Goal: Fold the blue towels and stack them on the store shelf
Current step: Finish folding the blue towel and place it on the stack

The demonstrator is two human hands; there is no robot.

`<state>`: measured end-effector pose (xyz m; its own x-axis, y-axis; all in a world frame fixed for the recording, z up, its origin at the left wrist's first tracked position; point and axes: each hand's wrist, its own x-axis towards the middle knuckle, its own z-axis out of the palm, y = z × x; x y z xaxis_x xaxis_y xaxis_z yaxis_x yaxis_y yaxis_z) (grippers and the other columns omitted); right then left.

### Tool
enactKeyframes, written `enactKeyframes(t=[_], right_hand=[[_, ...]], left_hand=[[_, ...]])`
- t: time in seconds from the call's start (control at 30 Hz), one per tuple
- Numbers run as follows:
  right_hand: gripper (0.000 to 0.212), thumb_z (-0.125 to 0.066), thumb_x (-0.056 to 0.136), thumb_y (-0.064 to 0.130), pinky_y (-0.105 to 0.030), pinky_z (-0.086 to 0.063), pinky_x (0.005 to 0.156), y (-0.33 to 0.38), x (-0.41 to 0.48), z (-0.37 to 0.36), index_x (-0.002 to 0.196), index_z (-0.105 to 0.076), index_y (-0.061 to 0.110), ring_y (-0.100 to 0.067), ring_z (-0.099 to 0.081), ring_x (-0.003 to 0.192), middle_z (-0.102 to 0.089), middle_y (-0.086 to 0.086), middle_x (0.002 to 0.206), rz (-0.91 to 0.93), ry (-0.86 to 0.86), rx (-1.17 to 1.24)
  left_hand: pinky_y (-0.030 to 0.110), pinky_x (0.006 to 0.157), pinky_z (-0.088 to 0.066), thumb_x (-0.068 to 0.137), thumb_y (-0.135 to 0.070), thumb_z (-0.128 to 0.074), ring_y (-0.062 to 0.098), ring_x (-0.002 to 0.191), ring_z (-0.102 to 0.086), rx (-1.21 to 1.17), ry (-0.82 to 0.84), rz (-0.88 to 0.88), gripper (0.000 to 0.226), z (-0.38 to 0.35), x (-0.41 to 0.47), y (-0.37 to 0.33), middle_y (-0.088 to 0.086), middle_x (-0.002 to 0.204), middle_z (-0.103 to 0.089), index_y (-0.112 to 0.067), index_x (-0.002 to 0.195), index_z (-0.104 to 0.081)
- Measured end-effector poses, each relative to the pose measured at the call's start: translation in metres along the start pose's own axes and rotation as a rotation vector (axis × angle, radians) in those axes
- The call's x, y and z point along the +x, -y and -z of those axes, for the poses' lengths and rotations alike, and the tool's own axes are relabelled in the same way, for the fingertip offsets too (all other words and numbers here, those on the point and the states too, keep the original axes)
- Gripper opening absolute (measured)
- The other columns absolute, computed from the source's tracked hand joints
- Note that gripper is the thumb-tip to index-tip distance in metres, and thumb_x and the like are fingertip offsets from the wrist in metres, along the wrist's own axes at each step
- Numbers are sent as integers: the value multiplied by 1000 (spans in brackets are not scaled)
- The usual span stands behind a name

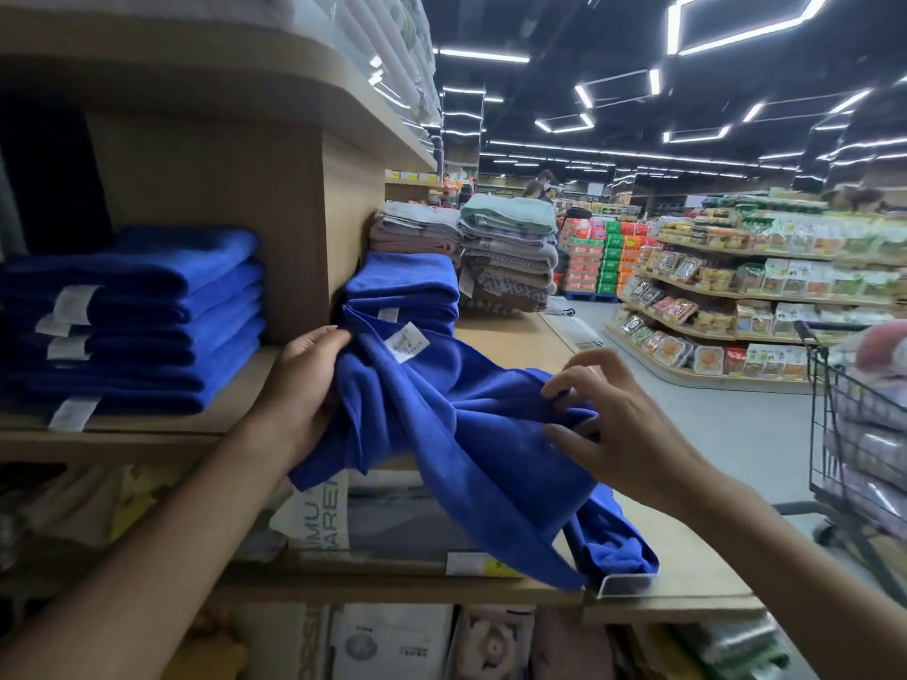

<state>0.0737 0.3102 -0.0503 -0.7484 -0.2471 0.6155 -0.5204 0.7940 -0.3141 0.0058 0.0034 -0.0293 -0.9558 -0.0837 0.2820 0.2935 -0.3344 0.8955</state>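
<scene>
Head view only, so we're working from that. We're reading this as the start of a fold: the loose blue towel [466, 424] is hanging crumpled and unfolded, draping from shelf height down over the front edge of the lower shelf board [687, 571], its white label [407, 342] facing up. The left hand [304, 385] is gripping a bunched upper edge of it, fingers wrapped round the cloth, right beside the wooden divider [338, 213]. The right hand [618, 429] is coming in from the other side with curled fingers, pinching a fold near the towel's middle between thumb and forefinger. Folded blue stack [132, 316] is sitting in the left bay, and a shorter blue stack [405, 287] is sitting just right of the divider, touching the loose towel's top edge. Mixed grey towel piles [510, 257] are sitting behind it, and a shopping cart [854, 434] is standing at far right. Our judgement: nothing on this towel is folded yet. Next we're needing to find two corners, pull the cloth flat and taut, then halve it with edges matching. We're expecting the bunched fabric to hide the corners, and we can't tell which stack it's going on.
</scene>
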Motion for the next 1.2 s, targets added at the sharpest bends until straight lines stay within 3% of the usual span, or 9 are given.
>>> enactKeyframes(t=[0.17, 0.3, 0.5, 0.63, 0.73, 0.83, 0.97, 1.1, 1.2], right_hand=[[30, -60, 94, 60, -27, -48, 50, 36, -37, -3, 80, -53, 35, -4, -55, 60, -50, 20, 86, 189, -98, -168], [49, -52, 76, 87, -24, -47, 54, 49, -64, -21, 86, -56, 40, 4, -55, 66, -58, 28, 77, -30, 62, -292], [17, -60, 89, 51, -30, -52, 64, 47, -69, -16, 91, -60, 34, -4, -56, 71, -55, 24, 74, -155, 244, -355], [4, -63, 94, 29, -39, -59, 59, 44, -49, 11, 96, -61, 31, -4, -67, 58, -70, 15, 87, -250, -11, -63], [26, -71, 90, 5, -33, -61, 70, 35, -26, 29, 102, -71, 28, -2, -73, 71, -75, 11, 89, -286, -77, 12], [28, -73, 88, 6, -30, -62, 68, 27, -6, 37, 91, -77, 33, -2, -71, 73, -76, 11, 88, -338, 88, -42], [12, -72, 92, 35, -38, -57, 79, 18, 9, 28, 98, -77, 43, -2, -61, 79, -61, 19, 137, -234, 215, -398], [12, -64, 94, 34, -33, -52, 65, 10, 17, 22, 97, -73, 42, -13, -57, 76, -67, 21, 83, -263, 157, -421], [14, -64, 93, 32, -37, -56, 65, 9, 21, 28, 93, -72, 43, -12, -63, 74, -64, 22, 75, -270, 131, -375]], left_hand=[[15, 50, -50, 101, -10, -52, 5, 52, -64, -2, -41, 40, 27, 0, 8, 4, -3, 58, -68, -14, 77, -63], [17, 55, -52, 101, -10, -51, 8, 56, -63, 15, -43, 33, 26, 1, 8, 6, 3, 67, -67, -14, 78, -63], [18, 56, -53, 101, -10, -51, 9, 58, -63, 15, -34, 52, 20, -1, 6, 4, 7, 75, -65, -12, 86, -64], [21, 60, -55, 102, -14, -52, 13, 64, -66, -11, -20, 69, 17, 1, 7, 6, 10, 81, -68, -8, 95, -67], [23, 62, -56, 102, -13, -53, 15, 66, -67, -32, -11, 67, 19, 3, 8, 8, 9, 80, -70, -9, 90, -68], [23, 63, -57, 102, -13, -53, 13, 65, -69, -39, -4, 61, 22, 5, 10, 10, 5, 76, -73, -10, 88, -68], [24, 63, -58, 102, -13, -53, 14, 66, -70, -58, 1, 52, 21, 6, 13, 13, 7, 79, -74, -10, 88, -69], [22, 59, -57, 102, -11, -52, 12, 63, -69, -71, -11, 27, 21, 6, 12, 14, 5, 74, -74, -10, 88, -69], [20, 56, -56, 103, -9, -49, 10, 61, -69, -88, -28, 4, 24, 5, 9, 13, 2, 71, -74, -11, 87, -67]])
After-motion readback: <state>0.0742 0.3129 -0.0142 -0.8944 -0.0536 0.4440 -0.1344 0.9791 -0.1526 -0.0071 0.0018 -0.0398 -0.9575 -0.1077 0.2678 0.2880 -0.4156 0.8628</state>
